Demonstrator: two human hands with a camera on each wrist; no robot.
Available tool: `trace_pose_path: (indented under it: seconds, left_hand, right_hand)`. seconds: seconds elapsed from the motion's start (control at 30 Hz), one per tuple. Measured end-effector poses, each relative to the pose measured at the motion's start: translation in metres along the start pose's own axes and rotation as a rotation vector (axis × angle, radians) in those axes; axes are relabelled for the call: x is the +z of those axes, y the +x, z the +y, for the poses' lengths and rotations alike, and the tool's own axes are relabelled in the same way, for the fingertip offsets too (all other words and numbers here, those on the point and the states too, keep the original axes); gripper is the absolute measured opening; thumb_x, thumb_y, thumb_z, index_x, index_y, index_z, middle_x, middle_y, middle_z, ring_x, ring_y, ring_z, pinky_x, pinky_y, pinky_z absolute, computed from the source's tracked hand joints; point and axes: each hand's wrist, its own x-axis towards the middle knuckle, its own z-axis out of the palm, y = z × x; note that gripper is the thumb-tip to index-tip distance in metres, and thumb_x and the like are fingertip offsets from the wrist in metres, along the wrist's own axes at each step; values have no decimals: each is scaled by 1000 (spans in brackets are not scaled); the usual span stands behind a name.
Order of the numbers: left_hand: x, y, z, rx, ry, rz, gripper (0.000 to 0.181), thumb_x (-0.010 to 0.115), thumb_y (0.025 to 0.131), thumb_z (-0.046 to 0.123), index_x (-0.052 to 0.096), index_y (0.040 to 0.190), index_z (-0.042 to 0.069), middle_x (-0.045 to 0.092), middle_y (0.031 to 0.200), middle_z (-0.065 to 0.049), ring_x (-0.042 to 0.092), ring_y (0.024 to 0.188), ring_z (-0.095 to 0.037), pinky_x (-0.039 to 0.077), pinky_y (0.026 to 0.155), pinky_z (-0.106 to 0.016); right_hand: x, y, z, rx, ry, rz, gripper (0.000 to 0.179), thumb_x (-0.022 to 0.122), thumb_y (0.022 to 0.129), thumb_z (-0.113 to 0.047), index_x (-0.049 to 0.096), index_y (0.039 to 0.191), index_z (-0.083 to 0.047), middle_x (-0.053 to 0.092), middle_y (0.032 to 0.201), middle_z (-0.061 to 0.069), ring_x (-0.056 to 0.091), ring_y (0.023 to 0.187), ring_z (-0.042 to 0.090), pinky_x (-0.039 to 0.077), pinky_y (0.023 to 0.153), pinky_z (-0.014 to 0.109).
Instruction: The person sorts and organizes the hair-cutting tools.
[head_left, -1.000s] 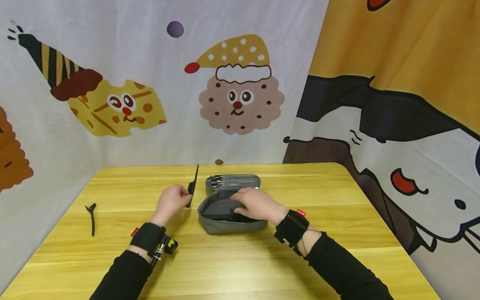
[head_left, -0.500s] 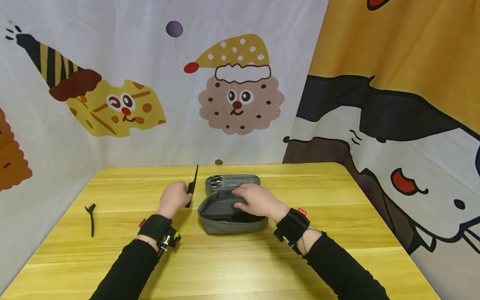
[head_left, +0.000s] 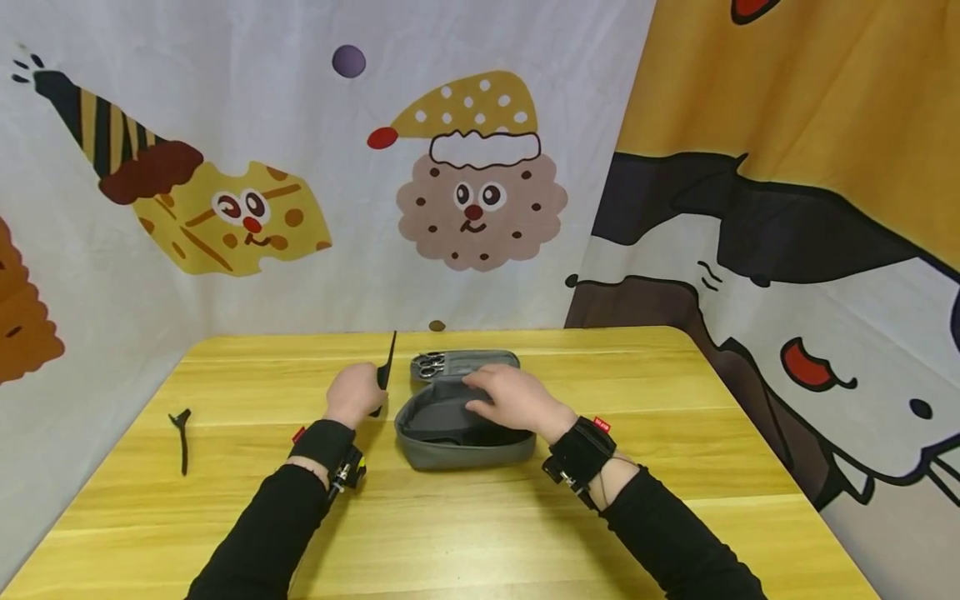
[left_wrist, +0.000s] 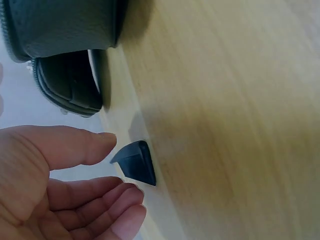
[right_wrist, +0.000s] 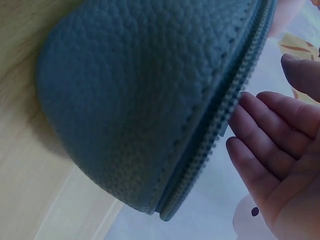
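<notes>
My left hand (head_left: 356, 393) holds a thin black comb (head_left: 387, 367) that stands tilted up just left of an open grey zip case (head_left: 450, 442). In the left wrist view the comb's dark end (left_wrist: 136, 162) sits between the thumb and fingers of my left hand (left_wrist: 119, 172), with the case (left_wrist: 60, 30) beyond. My right hand (head_left: 506, 398) lies over the case's far side with its fingers fairly straight. The right wrist view shows these fingers (right_wrist: 265, 145) at the case's zip rim (right_wrist: 220, 125). Silver scissors (head_left: 429, 364) lie in the case's flat lid (head_left: 483, 362).
A black hair clip (head_left: 182, 429) lies on the yellow wooden table (head_left: 675, 433) at the far left. Printed cartoon curtains hang close behind the table and along its right side.
My left hand has moved a little right and forward with the comb, closer to the case. The right hand has stayed on the case.
</notes>
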Motion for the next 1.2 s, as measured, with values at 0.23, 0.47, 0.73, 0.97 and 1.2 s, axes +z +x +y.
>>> trace_pose_path:
  seconds: [0.23, 0.47, 0.73, 0.97, 1.2]
  left_hand:
    - [5, 6, 2, -22, 47, -20, 10, 67, 85, 5, 66, 75, 3, 61, 75, -12, 57, 64, -26, 44, 50, -35]
    - [6, 7, 8, -55, 56, -20, 9, 68, 86, 6, 70, 79, 0, 65, 78, -15, 58, 66, -28, 47, 52, -37]
    - [5, 9, 11, -47, 88, -24, 7, 69, 84, 5, 72, 84, -1, 68, 84, -18, 64, 71, -31, 53, 56, -42]
    - [2, 12, 7, -49, 57, -5, 8, 67, 85, 4, 70, 79, 0, 65, 78, -16, 60, 65, -28, 49, 51, -39]
    - [-3, 11, -5, -54, 9, -8, 14, 61, 87, 0, 65, 73, 1, 59, 71, -13, 52, 61, -26, 40, 50, -34]
  right_hand:
    - [0, 4, 0, 0, -8, -1, 39, 66, 97, -28, 64, 129, -6, 65, 119, 9, 62, 108, 25, 50, 93, 36]
    - [-3, 11, -4, 2, -16, -5, 41, 63, 99, -32, 62, 133, -9, 63, 126, 8, 59, 117, 24, 45, 101, 35]
    - [-3, 14, -7, -2, -4, -10, 43, 62, 99, -31, 60, 136, -7, 61, 131, 9, 56, 122, 24, 42, 105, 34]
    - [-2, 13, -7, 1, 16, -3, 42, 63, 99, -28, 60, 135, -6, 61, 130, 10, 56, 122, 25, 41, 106, 35]
    - [-2, 13, -7, -3, 14, 3, 42, 63, 99, -29, 60, 134, -7, 61, 130, 10, 56, 121, 25, 42, 105, 34]
